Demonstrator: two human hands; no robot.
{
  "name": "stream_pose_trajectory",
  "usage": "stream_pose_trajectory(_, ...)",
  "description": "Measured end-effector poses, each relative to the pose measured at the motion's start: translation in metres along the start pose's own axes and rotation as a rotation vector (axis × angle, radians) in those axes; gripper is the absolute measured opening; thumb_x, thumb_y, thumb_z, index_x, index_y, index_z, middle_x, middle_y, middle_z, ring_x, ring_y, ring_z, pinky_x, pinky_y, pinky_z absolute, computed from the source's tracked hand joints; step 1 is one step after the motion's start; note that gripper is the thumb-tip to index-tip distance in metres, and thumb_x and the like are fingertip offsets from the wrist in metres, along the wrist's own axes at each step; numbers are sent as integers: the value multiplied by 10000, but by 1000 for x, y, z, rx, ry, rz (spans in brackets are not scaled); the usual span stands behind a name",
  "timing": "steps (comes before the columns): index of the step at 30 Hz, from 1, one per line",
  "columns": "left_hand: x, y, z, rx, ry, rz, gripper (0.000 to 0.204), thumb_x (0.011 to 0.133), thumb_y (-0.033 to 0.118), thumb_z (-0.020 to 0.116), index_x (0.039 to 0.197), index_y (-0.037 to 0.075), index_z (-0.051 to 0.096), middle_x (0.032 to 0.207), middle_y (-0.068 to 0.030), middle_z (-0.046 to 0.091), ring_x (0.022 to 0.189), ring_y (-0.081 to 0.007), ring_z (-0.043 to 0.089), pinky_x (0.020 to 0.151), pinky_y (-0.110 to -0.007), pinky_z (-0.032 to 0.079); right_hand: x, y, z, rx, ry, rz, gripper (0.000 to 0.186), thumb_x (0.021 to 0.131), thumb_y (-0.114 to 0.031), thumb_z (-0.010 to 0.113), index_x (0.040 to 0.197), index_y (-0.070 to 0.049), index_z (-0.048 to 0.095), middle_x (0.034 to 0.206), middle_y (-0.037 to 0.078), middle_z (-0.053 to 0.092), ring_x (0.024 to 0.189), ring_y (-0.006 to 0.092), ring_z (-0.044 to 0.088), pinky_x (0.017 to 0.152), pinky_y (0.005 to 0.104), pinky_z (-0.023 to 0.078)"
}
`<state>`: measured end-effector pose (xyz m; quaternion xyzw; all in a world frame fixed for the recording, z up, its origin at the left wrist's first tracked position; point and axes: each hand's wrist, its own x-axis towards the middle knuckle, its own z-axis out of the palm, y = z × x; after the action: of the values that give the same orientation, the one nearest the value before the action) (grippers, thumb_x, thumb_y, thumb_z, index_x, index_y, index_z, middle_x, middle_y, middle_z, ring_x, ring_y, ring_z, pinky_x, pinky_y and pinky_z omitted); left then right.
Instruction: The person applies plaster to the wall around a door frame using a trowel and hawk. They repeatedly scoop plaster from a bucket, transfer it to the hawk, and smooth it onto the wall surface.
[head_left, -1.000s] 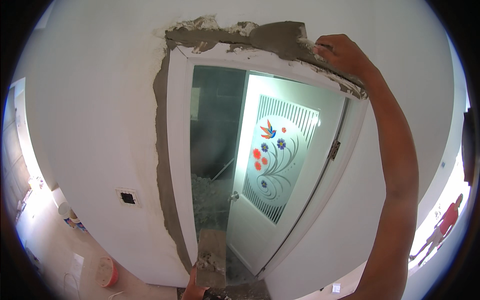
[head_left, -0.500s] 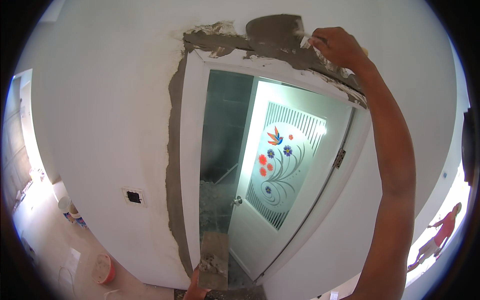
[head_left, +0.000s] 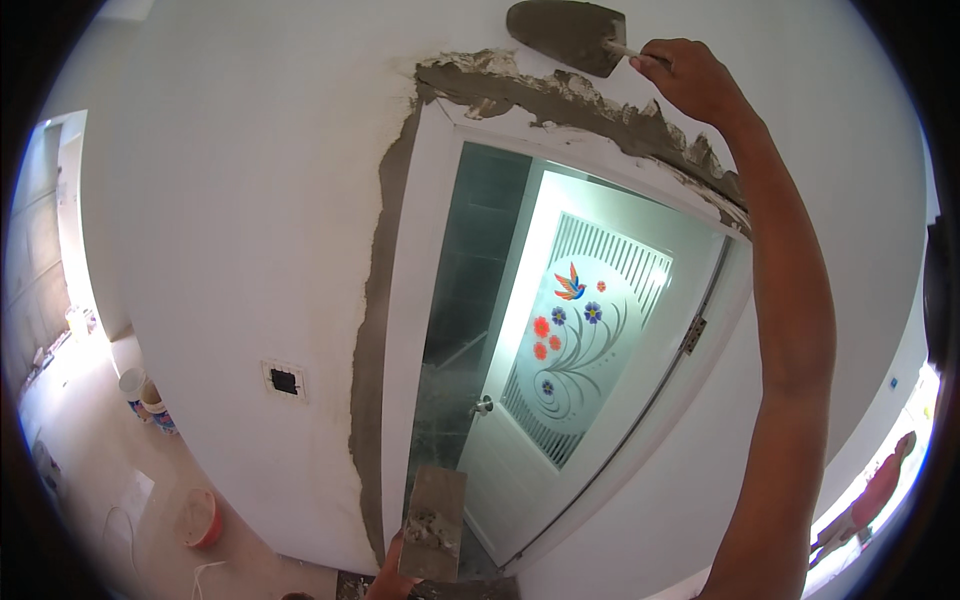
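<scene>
My right hand (head_left: 690, 82) is raised above the door frame, its fingers closed round the handle of a trowel (head_left: 568, 36). The trowel's broad grey blade lies over the white wall, above the strip of wet mortar (head_left: 560, 100) along the top of the frame. That strip has a ragged upper edge and runs on down the left side of the frame. Low in the view, my left hand (head_left: 393, 575) grips a flat rectangular board (head_left: 437, 515) with a small heap of mortar on it; its fingers are partly hidden behind the board.
A white door (head_left: 560, 370) with a flowered glass panel stands ajar in the frame. An open switch box (head_left: 284, 380) is set in the wall at left. On the floor are an orange-red tub (head_left: 203, 520) and several buckets (head_left: 148, 400). A person (head_left: 873, 500) is at far right.
The trowel has gone up off the mortar strip onto the wall above it, uncovering the strip's jagged edge. The view has shifted, so the doorway sits further right. The board stays low.
</scene>
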<state>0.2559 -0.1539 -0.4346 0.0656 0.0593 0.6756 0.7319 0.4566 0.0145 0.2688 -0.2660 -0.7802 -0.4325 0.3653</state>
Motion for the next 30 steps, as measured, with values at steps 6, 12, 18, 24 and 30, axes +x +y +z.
stream_pose_trajectory(6, -2, 0, 0, 994, -80, 346, 337, 1017, 176, 409, 1309, 33, 494, 1170, -173, 611, 1014, -319, 666, 811, -469, 587, 16, -35, 22, 54, -338, -32, 386, 951, -377, 555, 946, -31, 727, 916, 170, 697, 851, 364, 652, 822, 461, 502)
stream_pose_trajectory(12, 1, -5, -17, 150, 18, 60, 341, 1023, 198, 404, 1320, 53, 492, 1195, -157, 604, 1049, -315, 650, 848, -473, 571, 27, -28, 9, 2, -17, -43, 386, 949, -366, 557, 915, -17, 718, 883, 181, 690, 830, 358, 642, 797, 453, 494)
stream_pose_trajectory(18, -2, -4, -13, 294, -2, 75, 358, 1027, 212, 400, 1343, 61, 478, 1229, -149, 591, 1083, -314, 634, 883, -471, 554, 40, -75, 29, 100, -246, -117, 401, 964, -353, 560, 870, 20, 673, 825, 166, 649, 766, 310, 597, 746, 433, 471)
stream_pose_trajectory(24, -8, -5, -6, 588, 30, 110, 376, 1030, 225, 397, 1365, 69, 465, 1264, -142, 579, 1118, -313, 617, 919, -468, 538, 67, -44, 12, -144, -52, -143, 401, 960, -391, 535, 969, -33, 716, 999, 183, 695, 989, 369, 647, 845, 488, 511)
stream_pose_trajectory(30, -4, -3, -15, 57, -107, 26, 369, 1028, 232, 414, 1354, 75, 482, 1234, -142, 601, 1095, -321, 633, 900, -482, 548, 29, -81, 13, 7, -121, -158, 400, 964, -408, 523, 955, -49, 699, 917, 179, 695, 890, 375, 658, 809, 480, 512)
